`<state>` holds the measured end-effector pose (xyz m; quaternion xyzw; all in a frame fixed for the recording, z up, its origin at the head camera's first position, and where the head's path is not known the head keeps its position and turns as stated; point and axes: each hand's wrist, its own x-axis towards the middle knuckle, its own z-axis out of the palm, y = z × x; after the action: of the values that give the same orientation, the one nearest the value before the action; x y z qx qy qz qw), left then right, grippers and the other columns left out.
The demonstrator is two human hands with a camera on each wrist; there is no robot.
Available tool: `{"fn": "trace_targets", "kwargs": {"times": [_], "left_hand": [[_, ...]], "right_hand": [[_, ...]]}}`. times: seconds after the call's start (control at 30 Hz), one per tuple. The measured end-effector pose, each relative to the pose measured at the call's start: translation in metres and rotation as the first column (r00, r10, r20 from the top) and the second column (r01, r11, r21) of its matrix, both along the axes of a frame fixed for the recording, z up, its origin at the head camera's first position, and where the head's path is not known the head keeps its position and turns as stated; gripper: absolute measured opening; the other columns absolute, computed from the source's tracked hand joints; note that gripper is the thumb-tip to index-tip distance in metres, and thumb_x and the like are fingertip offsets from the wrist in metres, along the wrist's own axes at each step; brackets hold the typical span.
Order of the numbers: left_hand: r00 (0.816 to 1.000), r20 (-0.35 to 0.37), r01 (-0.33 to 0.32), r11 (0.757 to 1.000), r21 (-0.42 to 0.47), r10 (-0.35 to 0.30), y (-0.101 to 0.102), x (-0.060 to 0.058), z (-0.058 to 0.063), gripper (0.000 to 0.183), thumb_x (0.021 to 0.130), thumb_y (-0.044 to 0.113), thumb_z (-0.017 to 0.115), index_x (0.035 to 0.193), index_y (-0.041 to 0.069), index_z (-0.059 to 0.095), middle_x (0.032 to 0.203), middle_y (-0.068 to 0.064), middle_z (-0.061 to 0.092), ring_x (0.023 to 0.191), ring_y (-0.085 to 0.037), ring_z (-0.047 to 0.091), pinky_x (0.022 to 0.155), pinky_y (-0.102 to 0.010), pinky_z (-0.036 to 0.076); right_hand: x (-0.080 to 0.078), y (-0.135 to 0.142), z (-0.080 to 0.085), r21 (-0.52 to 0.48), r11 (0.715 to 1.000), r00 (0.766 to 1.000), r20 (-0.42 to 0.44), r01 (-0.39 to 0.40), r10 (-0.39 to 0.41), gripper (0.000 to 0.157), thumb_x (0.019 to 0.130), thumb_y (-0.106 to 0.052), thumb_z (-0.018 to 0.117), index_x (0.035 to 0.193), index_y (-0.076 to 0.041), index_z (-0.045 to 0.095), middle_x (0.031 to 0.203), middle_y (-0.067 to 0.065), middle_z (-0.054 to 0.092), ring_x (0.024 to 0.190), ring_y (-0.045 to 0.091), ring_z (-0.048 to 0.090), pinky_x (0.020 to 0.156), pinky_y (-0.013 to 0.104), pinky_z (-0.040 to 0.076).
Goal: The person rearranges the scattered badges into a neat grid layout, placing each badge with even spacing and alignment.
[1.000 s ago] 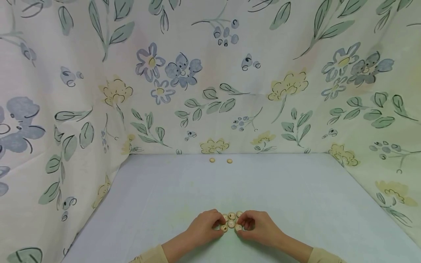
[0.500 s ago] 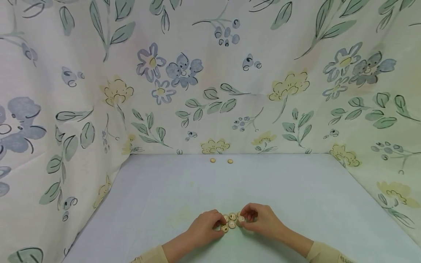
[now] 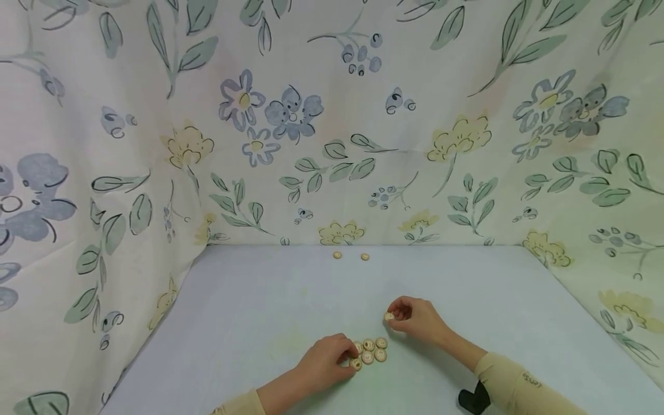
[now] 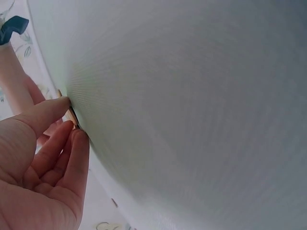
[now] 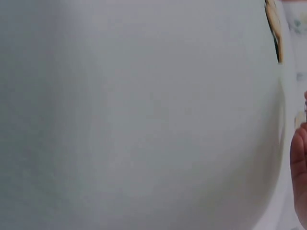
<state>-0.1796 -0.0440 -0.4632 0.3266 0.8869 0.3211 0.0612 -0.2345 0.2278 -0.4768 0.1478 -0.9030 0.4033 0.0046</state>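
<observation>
Several pale round wooden discs with small printed marks lie close together in two rows on the table, with one disc (image 3: 381, 343) at the far right corner. At the near left of this group, my left hand (image 3: 325, 360) pinches a marked disc (image 3: 355, 364) between thumb and fingers. The left wrist view shows that thumb and fingertips (image 4: 79, 134) at the thin disc's edge. Farther back and to the right, my right hand (image 3: 415, 317) holds another disc (image 3: 389, 316) by thumb and fingertips, apart from the group. Only part of the right hand (image 5: 299, 172) shows in its wrist view.
Two more discs lie near the table's back edge, a left one (image 3: 337, 255) and a right one (image 3: 365, 256). Floral cloth (image 3: 311, 115) hangs behind and at both sides of the pale table (image 3: 259, 300). A black piece (image 3: 474, 399) sits by the right sleeve.
My right hand has moved from the group's right side back and to the right, carrying a disc. The right-hand discs of the group are now uncovered. My left hand stays nearly still.
</observation>
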Motion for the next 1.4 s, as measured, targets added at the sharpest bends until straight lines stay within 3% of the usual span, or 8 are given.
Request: {"fn": "trace_targets", "kwargs": {"times": [0.3,0.7,0.97,1.4], "left_hand": [[1.000,0.023,-0.008,1.000,0.001,0.007,0.001,0.001,0.002,0.014,0.079,0.013,0.077,0.090,0.014,0.069,0.080,0.014,0.053,0.073,0.001,0.048,0.067,-0.017,0.042],[1.000,-0.016,-0.001,1.000,0.011,0.001,-0.001,0.001,0.001,0.014,0.079,0.013,0.078,0.090,0.015,0.069,0.081,0.014,0.054,0.073,0.002,0.048,0.067,-0.016,0.042],[1.000,-0.009,0.003,1.000,0.009,-0.002,-0.001,0.003,0.000,0.013,0.080,0.014,0.078,0.090,0.015,0.069,0.080,0.015,0.052,0.072,0.003,0.047,0.065,-0.015,0.042],[1.000,0.003,-0.001,1.000,0.012,0.001,-0.001,0.000,-0.002,0.015,0.080,0.016,0.078,0.091,0.017,0.069,0.080,0.016,0.052,0.072,0.003,0.047,0.065,-0.016,0.042]], "right_hand": [[-0.044,0.013,0.000,-0.005,0.992,0.992,-0.015,0.129,-0.129,0.020,0.079,-0.016,0.080,0.093,-0.007,0.069,0.077,-0.002,0.061,0.072,0.015,0.056,0.061,0.025,0.046],[-0.094,0.017,-0.001,-0.010,0.983,0.982,-0.022,0.186,-0.186,0.021,0.082,-0.015,0.076,0.097,-0.003,0.069,0.082,0.003,0.064,0.074,0.016,0.057,0.061,0.027,0.047],[-0.116,0.021,0.000,-0.002,0.961,0.961,-0.007,0.278,-0.278,0.022,0.083,-0.016,0.075,0.097,0.000,0.069,0.083,0.006,0.064,0.074,0.018,0.057,0.063,0.028,0.046],[-0.143,0.015,-0.007,0.041,0.943,0.944,-0.025,0.329,-0.328,0.026,0.085,-0.020,0.073,0.097,0.002,0.068,0.086,0.010,0.067,0.078,0.022,0.060,0.068,0.030,0.046]]}}
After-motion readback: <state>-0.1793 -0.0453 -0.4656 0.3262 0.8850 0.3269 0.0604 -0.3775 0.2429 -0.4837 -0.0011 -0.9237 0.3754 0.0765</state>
